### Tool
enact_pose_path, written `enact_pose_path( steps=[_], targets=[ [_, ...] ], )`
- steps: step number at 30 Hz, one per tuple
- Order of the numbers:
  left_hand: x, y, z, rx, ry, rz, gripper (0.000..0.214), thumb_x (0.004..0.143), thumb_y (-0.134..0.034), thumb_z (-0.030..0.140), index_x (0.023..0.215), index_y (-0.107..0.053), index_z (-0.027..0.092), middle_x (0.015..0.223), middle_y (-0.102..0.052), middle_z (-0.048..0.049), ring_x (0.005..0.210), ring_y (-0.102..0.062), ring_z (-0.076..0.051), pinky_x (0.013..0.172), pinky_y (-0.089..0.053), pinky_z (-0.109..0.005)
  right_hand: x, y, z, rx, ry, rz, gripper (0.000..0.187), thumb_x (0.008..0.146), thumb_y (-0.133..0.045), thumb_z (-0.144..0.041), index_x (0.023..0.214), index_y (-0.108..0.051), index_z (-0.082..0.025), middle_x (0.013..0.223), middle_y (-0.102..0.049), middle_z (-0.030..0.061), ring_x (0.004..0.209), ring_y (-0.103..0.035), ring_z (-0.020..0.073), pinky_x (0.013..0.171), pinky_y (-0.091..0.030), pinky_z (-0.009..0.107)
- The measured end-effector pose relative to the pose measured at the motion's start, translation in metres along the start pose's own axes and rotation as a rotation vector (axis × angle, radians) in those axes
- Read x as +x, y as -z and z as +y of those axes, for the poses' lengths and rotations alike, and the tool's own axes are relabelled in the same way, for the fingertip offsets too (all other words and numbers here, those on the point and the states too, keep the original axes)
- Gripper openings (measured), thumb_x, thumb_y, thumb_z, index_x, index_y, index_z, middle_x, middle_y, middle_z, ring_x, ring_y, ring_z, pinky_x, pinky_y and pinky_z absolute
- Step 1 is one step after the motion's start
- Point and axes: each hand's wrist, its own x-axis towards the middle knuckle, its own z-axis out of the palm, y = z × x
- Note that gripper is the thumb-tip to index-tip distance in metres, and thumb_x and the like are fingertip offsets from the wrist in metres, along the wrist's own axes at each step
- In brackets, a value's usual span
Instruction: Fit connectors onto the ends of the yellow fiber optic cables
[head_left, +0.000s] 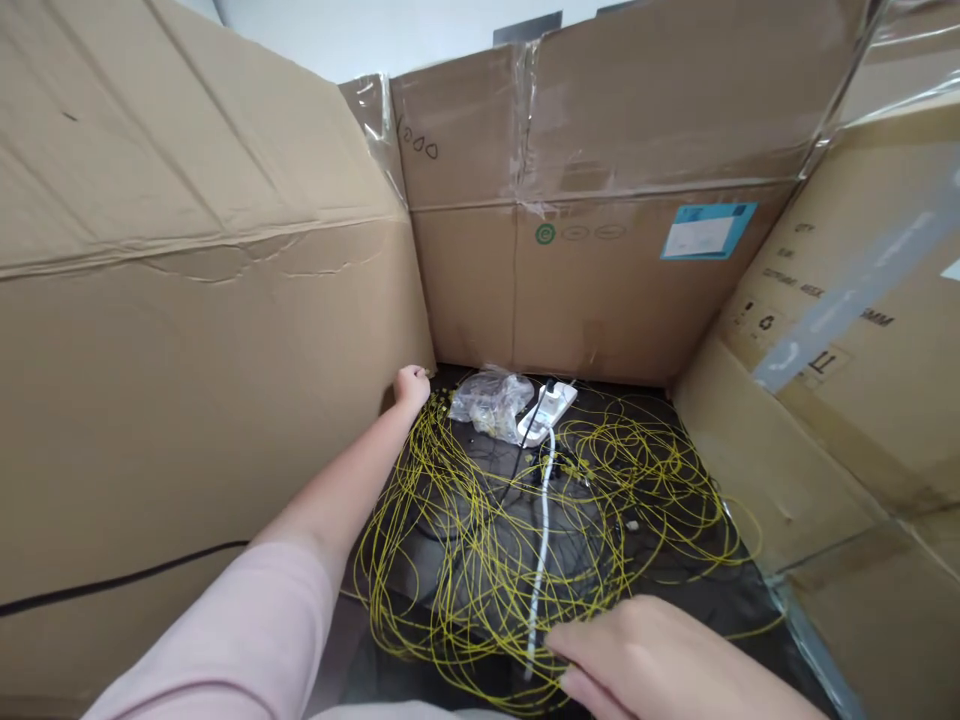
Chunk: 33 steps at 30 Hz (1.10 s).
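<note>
My left hand (412, 386) is closed in a fist at the far end of the yellow cables (469, 520), close to the left cardboard panel. Whatever its fingers hold is too small to make out. In the lower right, my right hand (637, 650) has its fingers curled together over the near loops of the yellow cables; what lies between the fingertips is hidden. The thin cables spread in tangled coils over a dark surface (450, 690), with small connector ends bunched near my left hand.
Cardboard panels (600, 290) stand at the back and on both sides. Against the back one lie a crumpled clear plastic bag (491, 400) and a white power strip (551, 405) with a black plug. A white cord (541, 550) runs toward me. A black cable (127, 578) crosses the left panel.
</note>
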Motion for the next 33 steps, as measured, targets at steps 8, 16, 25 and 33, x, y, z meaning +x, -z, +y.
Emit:
enact_pose_path(
  steps=[8, 16, 25, 33],
  targets=[
    [0.004, -0.029, -0.026, 0.398, -0.096, -0.209, 0.024, 0.079, -0.060, 0.026, 0.100, -0.060, 0.014, 0.100, -0.061, -0.0090, 0.094, -0.058, -0.021, 0.080, -0.047, -0.037, 0.058, -0.053, 0.028, -0.131, -0.122, 0.091, 0.019, 0.085, -0.048, -0.024, 0.089, -0.064, -0.014, 0.087, -0.062, 0.0107, 0.085, -0.058, 0.0215, 0.077, -0.044, 0.031],
    [-0.011, -0.018, -0.013, 0.441, -0.365, -0.051, 0.028, 0.073, -0.055, 0.019, 0.097, -0.065, 0.010, 0.102, -0.061, -0.0194, 0.104, -0.050, -0.031, 0.089, -0.037, -0.041, 0.023, -0.018, 0.083, 0.162, -0.199, 0.527, 0.025, 0.086, -0.048, -0.031, 0.103, -0.061, -0.019, 0.105, -0.059, 0.0077, 0.098, -0.054, 0.0170, 0.090, -0.042, 0.030],
    [-0.065, -0.027, -0.019, 0.190, -0.800, 0.144, 0.020, 0.078, -0.050, 0.023, 0.085, -0.067, 0.016, 0.094, -0.060, -0.0109, 0.093, -0.051, -0.023, 0.090, -0.037, -0.038, 0.006, -0.013, 0.180, -0.092, -0.750, 0.762, 0.029, 0.085, -0.043, -0.034, 0.086, -0.067, -0.018, 0.077, -0.067, 0.0056, 0.068, -0.060, 0.0163, 0.064, -0.042, 0.026],
    [-0.065, -0.042, -0.041, 0.242, -0.749, 0.063, 0.025, 0.074, -0.053, 0.022, 0.094, -0.066, 0.016, 0.101, -0.057, -0.0122, 0.098, -0.049, -0.026, 0.091, -0.035, -0.042, 0.030, -0.042, 0.196, -0.073, -0.868, 0.460, 0.023, 0.081, -0.051, -0.034, 0.095, -0.067, -0.025, 0.088, -0.069, 0.0047, 0.079, -0.062, 0.0189, 0.066, -0.040, 0.026]
  ],
)
